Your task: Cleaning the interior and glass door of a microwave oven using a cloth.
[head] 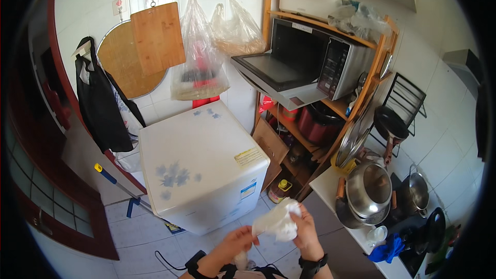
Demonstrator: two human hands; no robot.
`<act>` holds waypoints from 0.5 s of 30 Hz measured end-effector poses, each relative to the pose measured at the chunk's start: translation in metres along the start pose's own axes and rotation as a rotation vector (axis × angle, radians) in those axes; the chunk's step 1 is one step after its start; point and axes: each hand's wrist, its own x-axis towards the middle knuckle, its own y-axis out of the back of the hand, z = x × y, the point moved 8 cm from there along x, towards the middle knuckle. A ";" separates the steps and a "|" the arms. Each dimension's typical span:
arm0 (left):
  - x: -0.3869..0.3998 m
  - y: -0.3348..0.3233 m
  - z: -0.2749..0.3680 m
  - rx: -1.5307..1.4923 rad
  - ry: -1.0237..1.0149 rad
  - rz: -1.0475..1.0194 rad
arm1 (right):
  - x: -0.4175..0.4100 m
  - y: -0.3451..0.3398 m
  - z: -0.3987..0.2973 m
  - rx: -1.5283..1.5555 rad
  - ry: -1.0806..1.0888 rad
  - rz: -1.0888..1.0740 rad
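Low in the picture, a crumpled white cloth is held up between both hands. My right hand grips its bunched right side. My left hand pinches its left edge with the fingertips. Dark straps circle both wrists. Behind the hands stands a low white chest freezer or small fridge with blue flower prints. Beyond it, at the upper right, is a microwave oven on a wooden shelf rack, its door swung down.
Metal pots and a blue cloth lie on the counter at right. A capped oil bottle stands on the floor by the rack. A blue-handled mop or broom leans at left. A cutting board and plastic bags hang on the wall.
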 end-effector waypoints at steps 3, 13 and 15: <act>0.006 0.039 0.047 -0.279 -0.166 0.219 | 0.035 0.036 0.007 0.004 0.012 0.109; 0.013 0.110 0.188 -0.810 -0.728 0.271 | 0.168 -0.085 0.095 -0.102 -0.222 -0.228; 0.022 0.128 0.198 -0.771 -0.773 0.236 | 0.201 -0.124 0.115 -0.097 -0.249 -0.300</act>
